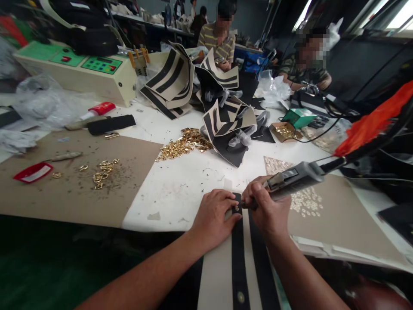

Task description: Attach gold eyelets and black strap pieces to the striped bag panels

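A beige fabric panel with two black straps (238, 258) lies at the table's near edge, running toward me. My left hand (214, 217) presses on the end of the left strap, fingers curled beside a small metal stud (237, 208). My right hand (269, 211) is closed round a grey powered hand tool (297, 176), whose tip touches the strap at the stud. The tool's body slants up to the right, with a black cable behind it.
A heap of gold metal rings (183, 146) and a pile of striped beige-and-black panels (226, 116) lie mid-table. More gold rings (103, 170) sit on brown card at the left, small studs (306, 202) at the right. A cream machine (77, 71) stands at the back left. Two people sit across the table.
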The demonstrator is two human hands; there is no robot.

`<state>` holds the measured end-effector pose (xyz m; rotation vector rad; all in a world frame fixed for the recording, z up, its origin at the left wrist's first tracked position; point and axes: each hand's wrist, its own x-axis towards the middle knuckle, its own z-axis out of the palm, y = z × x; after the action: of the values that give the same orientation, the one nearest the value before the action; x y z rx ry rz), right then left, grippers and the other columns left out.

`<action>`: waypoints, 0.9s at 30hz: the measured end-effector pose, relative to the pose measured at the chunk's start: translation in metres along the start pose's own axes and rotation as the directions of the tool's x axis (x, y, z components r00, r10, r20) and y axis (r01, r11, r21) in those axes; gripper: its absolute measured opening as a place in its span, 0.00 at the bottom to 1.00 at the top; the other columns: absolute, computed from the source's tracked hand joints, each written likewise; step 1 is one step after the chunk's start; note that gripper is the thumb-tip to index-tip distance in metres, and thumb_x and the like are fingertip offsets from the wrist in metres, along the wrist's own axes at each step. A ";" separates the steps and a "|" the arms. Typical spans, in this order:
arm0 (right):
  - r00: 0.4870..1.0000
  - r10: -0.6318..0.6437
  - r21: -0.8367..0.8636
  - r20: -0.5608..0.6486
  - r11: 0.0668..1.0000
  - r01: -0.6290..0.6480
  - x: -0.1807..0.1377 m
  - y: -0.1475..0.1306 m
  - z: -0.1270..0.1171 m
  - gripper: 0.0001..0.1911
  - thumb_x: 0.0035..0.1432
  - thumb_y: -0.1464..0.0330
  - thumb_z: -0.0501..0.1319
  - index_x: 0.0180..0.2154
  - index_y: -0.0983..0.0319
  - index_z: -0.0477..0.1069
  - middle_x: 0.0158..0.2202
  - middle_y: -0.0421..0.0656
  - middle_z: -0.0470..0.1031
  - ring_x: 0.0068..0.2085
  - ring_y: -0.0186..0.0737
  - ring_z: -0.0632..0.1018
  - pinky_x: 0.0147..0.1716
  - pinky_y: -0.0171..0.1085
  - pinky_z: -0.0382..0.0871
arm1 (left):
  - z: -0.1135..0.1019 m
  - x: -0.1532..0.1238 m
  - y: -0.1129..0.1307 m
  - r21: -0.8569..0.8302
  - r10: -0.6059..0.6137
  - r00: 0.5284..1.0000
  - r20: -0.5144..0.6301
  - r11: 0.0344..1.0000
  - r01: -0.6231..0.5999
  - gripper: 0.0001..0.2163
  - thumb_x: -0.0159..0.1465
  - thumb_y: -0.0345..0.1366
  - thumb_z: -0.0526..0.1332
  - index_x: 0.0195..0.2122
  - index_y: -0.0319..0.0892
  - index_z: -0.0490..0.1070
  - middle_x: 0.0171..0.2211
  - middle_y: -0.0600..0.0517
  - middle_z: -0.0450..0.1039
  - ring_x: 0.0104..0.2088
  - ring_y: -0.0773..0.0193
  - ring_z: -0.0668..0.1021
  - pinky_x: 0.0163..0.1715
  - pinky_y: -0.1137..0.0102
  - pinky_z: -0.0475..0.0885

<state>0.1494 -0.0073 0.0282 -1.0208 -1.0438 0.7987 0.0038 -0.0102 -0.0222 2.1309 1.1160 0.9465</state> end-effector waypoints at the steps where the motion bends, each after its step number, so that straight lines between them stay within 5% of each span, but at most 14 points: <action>1: 1.000 -0.001 0.003 0.004 1.000 0.001 0.000 0.001 0.000 0.19 0.59 0.60 0.71 0.26 0.59 0.65 0.20 0.35 0.69 0.20 0.34 0.71 0.21 0.35 0.67 | -0.001 0.000 0.000 0.000 -0.004 1.000 0.009 1.000 0.004 0.12 0.60 0.33 0.74 0.44 0.47 0.78 0.51 0.51 0.78 0.55 0.51 0.75 0.55 0.53 0.68; 10: 0.998 -0.003 -0.049 0.062 0.999 0.006 -0.001 0.004 -0.002 0.15 0.61 0.64 0.68 0.27 0.58 0.65 0.20 0.34 0.68 0.20 0.33 0.69 0.22 0.35 0.66 | -0.003 0.002 0.004 0.013 -0.009 0.999 0.037 1.000 0.009 0.11 0.60 0.32 0.73 0.44 0.46 0.77 0.52 0.52 0.77 0.56 0.52 0.74 0.55 0.54 0.68; 20: 0.919 0.018 -0.054 0.395 0.999 0.004 0.007 0.008 -0.005 0.11 0.62 0.70 0.66 0.30 0.59 0.66 0.24 0.35 0.68 0.24 0.34 0.69 0.25 0.37 0.64 | -0.002 0.002 0.005 0.010 -0.019 0.998 0.065 1.000 0.018 0.06 0.67 0.36 0.67 0.45 0.46 0.77 0.50 0.52 0.77 0.57 0.53 0.73 0.56 0.54 0.67; 27: 0.904 0.033 0.009 0.426 0.999 -0.041 0.008 0.011 -0.003 0.11 0.64 0.70 0.65 0.30 0.59 0.67 0.24 0.35 0.68 0.25 0.35 0.71 0.27 0.37 0.66 | -0.005 0.002 0.005 -0.010 -0.050 0.996 0.078 0.999 0.051 0.07 0.68 0.37 0.66 0.46 0.46 0.76 0.50 0.52 0.77 0.57 0.53 0.72 0.57 0.55 0.66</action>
<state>0.1544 0.0025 0.0192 -0.8696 -1.3884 1.0926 0.0032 -0.0104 -0.0148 2.1018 1.1177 0.8383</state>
